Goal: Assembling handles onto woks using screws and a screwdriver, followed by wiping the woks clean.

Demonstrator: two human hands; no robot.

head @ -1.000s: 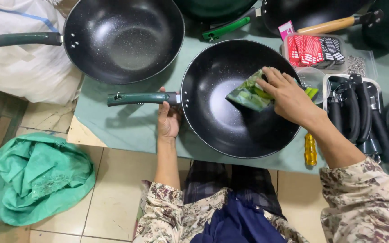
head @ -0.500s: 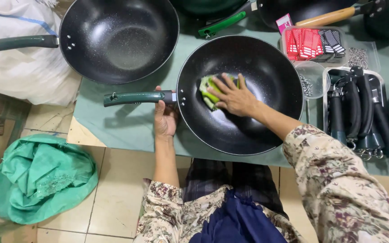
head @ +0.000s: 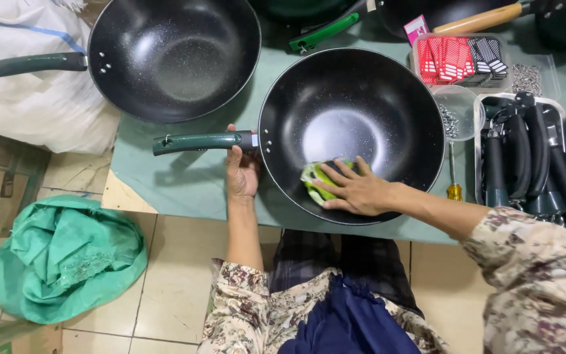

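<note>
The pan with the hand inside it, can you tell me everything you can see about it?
The pan is round, deep and black, shiny with tiny speckles inside, like coated metal. Its dark green handle sticks out sideways, joined by rivets. It sits upright on the green table cover. The left hand steadies it where the handle joins. The right hand presses a green cloth against its near inside wall.
</note>
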